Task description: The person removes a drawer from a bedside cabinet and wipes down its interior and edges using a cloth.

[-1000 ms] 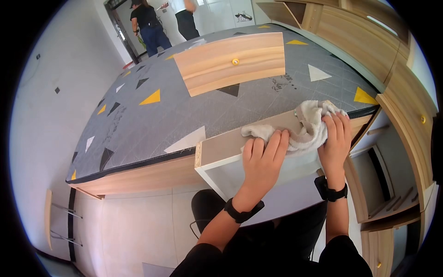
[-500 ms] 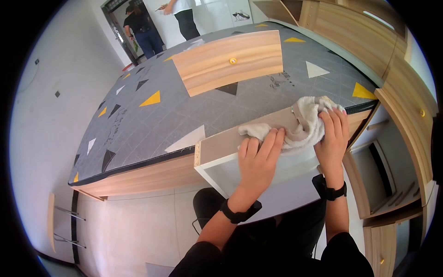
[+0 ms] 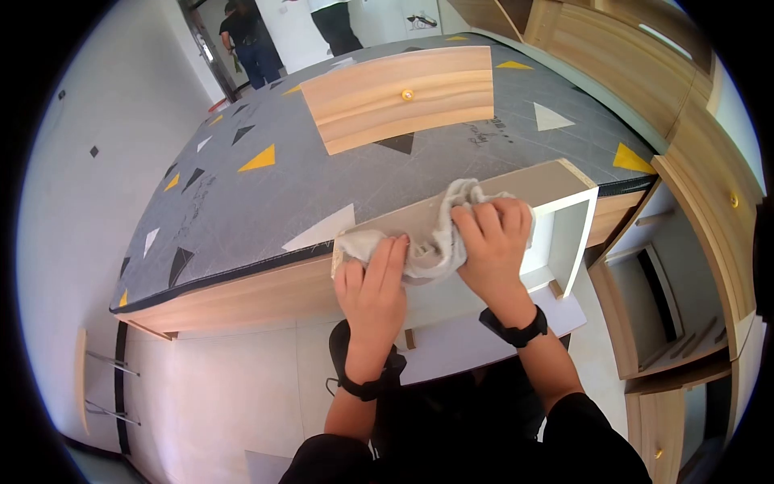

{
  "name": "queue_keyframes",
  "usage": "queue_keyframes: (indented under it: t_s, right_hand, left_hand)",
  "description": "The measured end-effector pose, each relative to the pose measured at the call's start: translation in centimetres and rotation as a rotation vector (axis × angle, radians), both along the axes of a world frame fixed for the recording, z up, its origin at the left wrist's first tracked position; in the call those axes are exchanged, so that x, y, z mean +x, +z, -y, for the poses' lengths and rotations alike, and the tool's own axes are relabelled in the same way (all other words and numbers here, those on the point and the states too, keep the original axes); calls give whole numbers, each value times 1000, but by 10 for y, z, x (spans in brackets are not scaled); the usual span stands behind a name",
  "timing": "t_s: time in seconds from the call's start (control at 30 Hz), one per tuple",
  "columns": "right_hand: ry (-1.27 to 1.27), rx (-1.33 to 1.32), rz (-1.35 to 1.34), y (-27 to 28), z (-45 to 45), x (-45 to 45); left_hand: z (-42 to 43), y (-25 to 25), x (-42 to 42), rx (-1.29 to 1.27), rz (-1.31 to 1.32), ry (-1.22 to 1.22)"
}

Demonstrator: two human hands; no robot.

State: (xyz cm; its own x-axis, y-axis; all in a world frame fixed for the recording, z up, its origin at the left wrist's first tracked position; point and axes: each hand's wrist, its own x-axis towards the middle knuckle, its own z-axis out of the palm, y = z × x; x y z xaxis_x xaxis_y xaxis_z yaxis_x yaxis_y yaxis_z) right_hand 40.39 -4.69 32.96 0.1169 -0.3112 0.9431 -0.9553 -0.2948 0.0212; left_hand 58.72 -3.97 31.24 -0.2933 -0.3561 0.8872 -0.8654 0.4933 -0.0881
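Note:
A crumpled off-white cloth [image 3: 435, 254] lies across the top face of a white and beige drawer box [image 3: 550, 182], which stands beside the bed. My left hand [image 3: 371, 294] is closed on the cloth's left end, close to the box's left edge. Bent fingers of my right hand [image 3: 496, 246] grip the cloth's right part, right of the box's middle. Both hands press on the cloth from above, and my fingertips are partly sunk in its folds. The box's open side faces me, with its white inside showing at the right.
A wooden panel with a yellow knob [image 3: 407, 95] lies on the grey patterned mattress [image 3: 218, 218]. Wooden cabinets [image 3: 701, 161] with open compartments line the right side. A pale board [image 3: 524, 335] is by my knees. Two people [image 3: 246, 44] stand at the back, one in the doorway.
Both hands have slid the cloth leftward along the drawer box, from its right end toward its left edge. The right end of the box is now uncovered. The view has shifted slightly.

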Motion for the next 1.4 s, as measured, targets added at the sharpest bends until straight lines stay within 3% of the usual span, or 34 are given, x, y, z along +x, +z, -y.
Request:
queue_keyframes:
  t_s: [0.23, 0.53, 0.7, 0.87, 0.97, 1.1, 1.2, 1.3, 1.4]
  right_hand:
    - [191, -13, -18, -8, 2, 56]
    - [277, 7, -87, 2, 3, -4]
    - [155, 67, -81, 14, -7, -59]
    - [26, 0, -4, 17, -11, -113]
    - [-19, -11, 15, 12, -11, -116]
    - [-80, -70, 71, 3, -4, -97]
    - [-151, -51, 73, 3, -5, -75]
    - [-153, -35, 18, -4, -5, -50]
    - [-55, -1, 25, -9, -3, -14]
  left_hand:
    - [-4, -18, 13, 50, -153, 83]
    - [-14, -2, -25, 146, -238, 69]
    - [-9, 1, -58, 236, -128, -15]
    - [-2, 16, -112, 169, -29, -201]
    - [6, 5, -126, 80, -40, -177]
    - [10, -5, -111, -44, -30, -132]
    - [-1, -2, -84, 100, -80, -96]
    - [-3, -5, -58, 82, -104, 32]
    - [-4, -16, -29, 122, -97, 80]
